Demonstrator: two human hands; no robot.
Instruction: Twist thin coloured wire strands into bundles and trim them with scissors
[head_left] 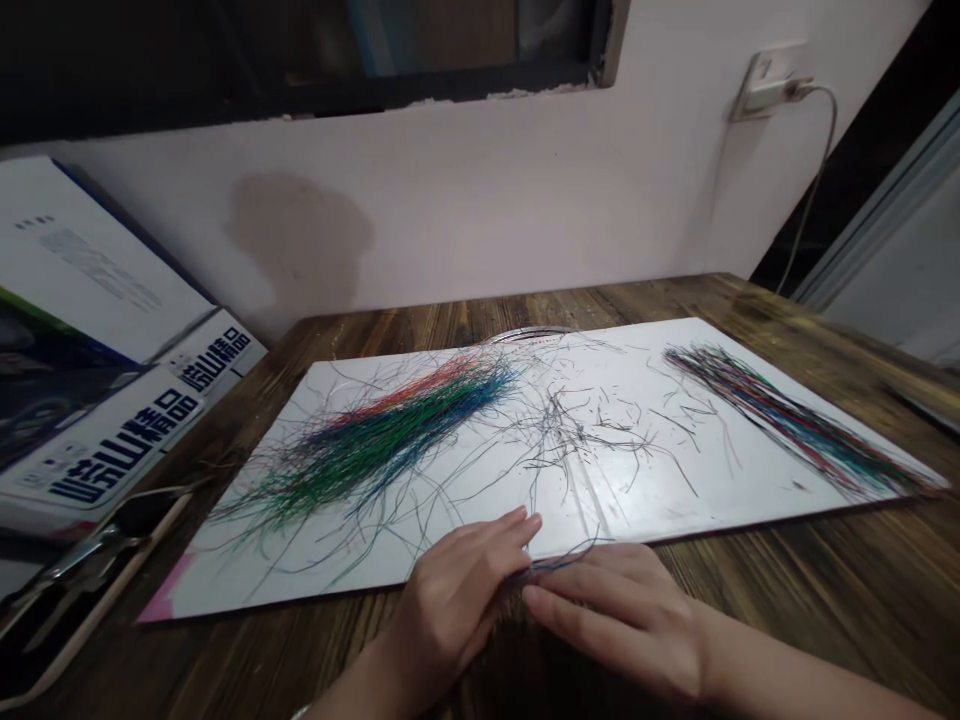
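At the near edge of a white board (480, 490), a few thin bluish wires (574, 558) run between my two hands. My left hand (465, 580) is closed, its thumb and fingers pinched at the left ends of these wires. My right hand (626, 610) meets it fingertip to fingertip, its fingers pressed together over the wires; its grip is partly hidden. Beyond my left hand a loose, fanned-out heap of red, green and blue wires (405, 425) lies across the board. A neater bundle of dark, red and blue wires (795, 425) lies at the right.
Short dark wire scraps (577, 430) are scattered mid-board. A clear round rim (529, 335) shows behind the board. White and blue boxes (120, 440) and a black-and-metal tool (97, 550) stand at left on the wooden table (750, 600). A wall socket (769, 85) holds a plugged cord.
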